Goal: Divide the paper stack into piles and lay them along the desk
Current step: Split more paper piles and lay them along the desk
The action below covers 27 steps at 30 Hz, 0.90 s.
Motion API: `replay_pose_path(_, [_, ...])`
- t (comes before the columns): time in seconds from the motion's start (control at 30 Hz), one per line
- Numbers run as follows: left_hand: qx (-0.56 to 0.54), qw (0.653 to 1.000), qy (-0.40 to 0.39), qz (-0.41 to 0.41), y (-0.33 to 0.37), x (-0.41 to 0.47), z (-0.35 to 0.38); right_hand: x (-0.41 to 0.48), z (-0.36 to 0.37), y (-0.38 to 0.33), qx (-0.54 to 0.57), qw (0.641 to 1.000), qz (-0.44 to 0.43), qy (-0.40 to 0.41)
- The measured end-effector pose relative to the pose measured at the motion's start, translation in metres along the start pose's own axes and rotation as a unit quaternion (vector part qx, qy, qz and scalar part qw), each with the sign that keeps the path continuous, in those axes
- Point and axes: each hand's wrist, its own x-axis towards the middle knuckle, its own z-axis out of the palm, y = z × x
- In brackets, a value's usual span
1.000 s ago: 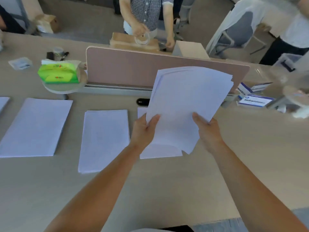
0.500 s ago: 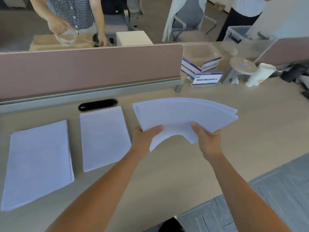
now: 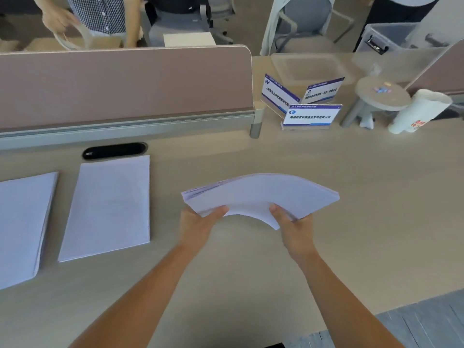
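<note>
clear tub (image 3: 307, 67): sitting empty behind the name cards (image 3: 311, 115)
left hand (image 3: 198, 223): I'm pinching the paper stack (image 3: 261, 195) edge
right hand (image 3: 296, 228): I'm pinching its near edge above the surface (image 3: 376, 222)

1. I can't see the fingers of my left hand (image 3: 200, 222) or my right hand (image 3: 296, 229). They are under the paper stack (image 3: 258, 197); only my thumbs show on top.
2. The far left pile (image 3: 22, 227) runs off the left edge.
3. The person in the checked shirt (image 3: 100, 13) is cut off at the top and hidden low down by the divider (image 3: 125, 84).
4. The white loop (image 3: 72, 36) in that person's hand is too blurry to name.
5. The writing on the name cards (image 3: 310, 115) is too small to read.
</note>
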Motion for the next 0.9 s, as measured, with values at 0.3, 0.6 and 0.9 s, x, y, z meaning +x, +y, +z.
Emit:
replay_pose_path(0.3, [0.029,0.999,-0.001,-0.031,0.018,0.005,0.018,0.03,-0.025,-0.009,-0.025,0.994,0.043,-0.093])
replay_pose_path(0.6, [0.045,0.997,0.021,-0.059,0.029,0.004,0.022,0.046,-0.026,-0.019,-0.024,0.992,0.053,-0.115])
replay_pose_path(0.9, [0.315,0.944,-0.016,0.093,0.04,0.017,0.03,0.084,-0.035,-0.034,-0.074,0.98,0.14,-0.117])
